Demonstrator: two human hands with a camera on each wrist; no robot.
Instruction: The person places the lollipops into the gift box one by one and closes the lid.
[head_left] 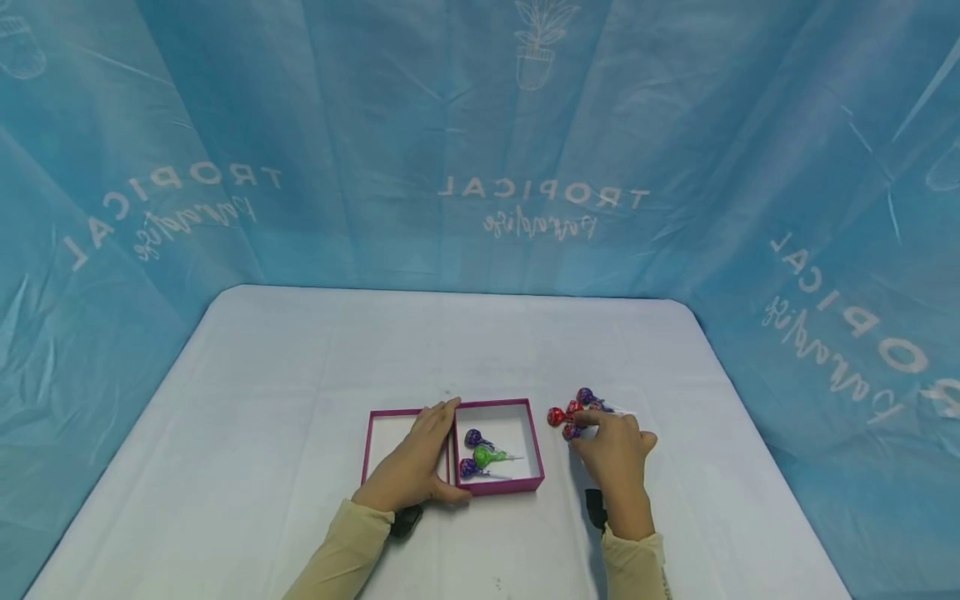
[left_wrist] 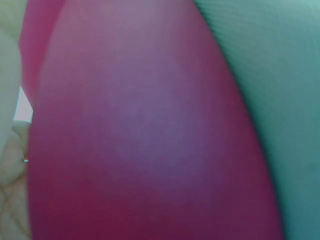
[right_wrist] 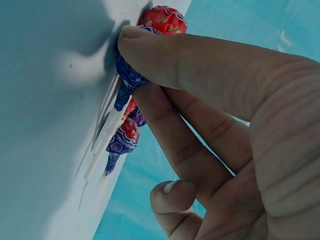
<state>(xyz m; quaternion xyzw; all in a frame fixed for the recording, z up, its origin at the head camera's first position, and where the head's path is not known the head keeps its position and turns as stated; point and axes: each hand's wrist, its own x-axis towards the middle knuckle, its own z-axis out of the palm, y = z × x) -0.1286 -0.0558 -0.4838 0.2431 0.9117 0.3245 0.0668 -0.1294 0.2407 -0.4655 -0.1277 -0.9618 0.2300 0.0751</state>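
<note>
A pink-edged box (head_left: 537,442) with a white inside stands on the table, holding two purple-wrapped lollipops (head_left: 474,437) and a green lollipop (head_left: 483,456). My left hand (head_left: 412,462) spans its left side, thumb at the near corner and fingers at the far one. In the left wrist view the pink wall (left_wrist: 150,120) fills most of the picture, blurred. Beside a small pile of lollipops, my right hand (head_left: 617,450) pinches a purple-blue lollipop (right_wrist: 129,75) between thumb and finger. A red lollipop (right_wrist: 164,20) and another purple-and-red lollipop (right_wrist: 125,136) lie close by.
A second pink-edged white piece (head_left: 368,442), box or lid, adjoins the box on the left, partly under my left hand. The white table (head_left: 300,358) extends around, with blue printed curtains (head_left: 480,125) behind and along both sides.
</note>
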